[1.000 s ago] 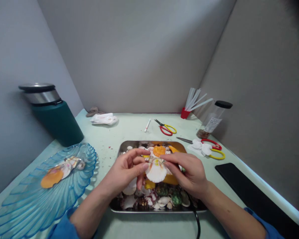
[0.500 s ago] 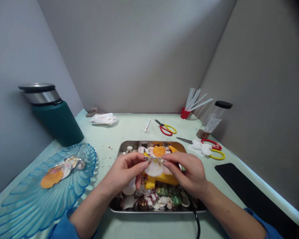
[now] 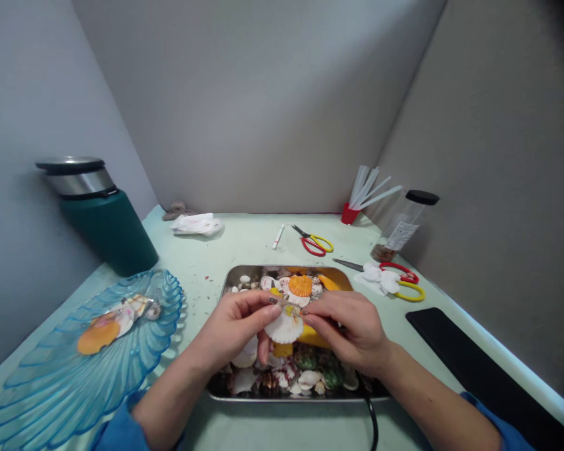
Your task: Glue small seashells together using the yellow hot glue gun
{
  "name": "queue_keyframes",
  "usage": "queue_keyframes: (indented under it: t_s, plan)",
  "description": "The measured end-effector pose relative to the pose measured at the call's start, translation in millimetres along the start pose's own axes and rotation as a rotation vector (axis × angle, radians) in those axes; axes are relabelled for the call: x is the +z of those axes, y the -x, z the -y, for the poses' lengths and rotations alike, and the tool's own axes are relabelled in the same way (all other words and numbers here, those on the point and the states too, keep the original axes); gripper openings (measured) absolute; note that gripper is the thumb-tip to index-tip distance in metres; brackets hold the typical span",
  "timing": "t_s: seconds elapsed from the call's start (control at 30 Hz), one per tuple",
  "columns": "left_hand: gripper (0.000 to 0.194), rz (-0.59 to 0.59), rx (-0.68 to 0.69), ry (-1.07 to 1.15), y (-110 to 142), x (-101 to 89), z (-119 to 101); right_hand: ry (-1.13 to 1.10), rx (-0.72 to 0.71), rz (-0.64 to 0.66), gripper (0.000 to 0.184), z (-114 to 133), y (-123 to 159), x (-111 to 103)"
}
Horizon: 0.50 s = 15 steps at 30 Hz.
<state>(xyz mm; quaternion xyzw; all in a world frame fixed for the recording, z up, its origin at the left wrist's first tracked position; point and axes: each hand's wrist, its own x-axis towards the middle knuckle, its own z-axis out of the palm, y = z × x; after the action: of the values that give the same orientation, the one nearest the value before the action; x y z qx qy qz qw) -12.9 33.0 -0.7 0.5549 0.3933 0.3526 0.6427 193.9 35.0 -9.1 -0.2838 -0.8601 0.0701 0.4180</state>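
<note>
Clock centred on the metal tray [image 3: 244,398], rim smooth, shiny. Centre: held scallop shell [image 3: 283,327], ribbed, matt-looking. At 9, blue dish [image 3: 98,388]: translucent, glossy, fluted; glass or plastic, unclear. At 10, flask [image 3: 108,228]: matt teal body, polished metal collar. At 3, black pad [image 3: 465,354]: smooth, matt.

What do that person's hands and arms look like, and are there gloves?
No gloves: the left hand and right hand are bare, like both forearms. Blue sleeves show further up. One left fingernail looks dark and shiny, maybe painted.
</note>
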Motion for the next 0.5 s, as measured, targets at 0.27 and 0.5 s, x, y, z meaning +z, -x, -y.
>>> queue_keyframes:
  t_s: [0.27,0.5]
  plan:
    - [0.022,-0.004,0.007,-0.057,0.7,-2.1,-0.5,-0.005,-0.030,0.016,0.008,-0.2,1.7,-0.8]
    - [0.022,-0.019,0.012,-0.053,0.6,-2.0,-0.4,-0.009,-0.017,0.016,0.008,-1.1,1.7,-0.3]
